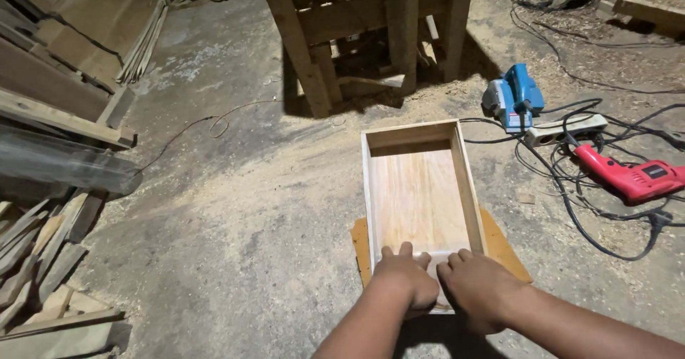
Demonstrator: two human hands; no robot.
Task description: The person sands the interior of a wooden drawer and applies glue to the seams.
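Head view: both hands (pixel 442 284) gripping drawer box (pixel 419 195)

Shallow open wooden box (pixel 417 195) flat on floor.

Drill (pixel 631 177) right of box (pixel 421 188), planer (pixel 514 98) behind.

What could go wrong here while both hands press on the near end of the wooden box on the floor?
1. The wooden box sits on a loose board over sawdust, so it may slide under the left hand and right hand.
2. Its raw near edge might give the fingers splinters.
3. Tangled cables by the red drill lie close and could catch a foot.
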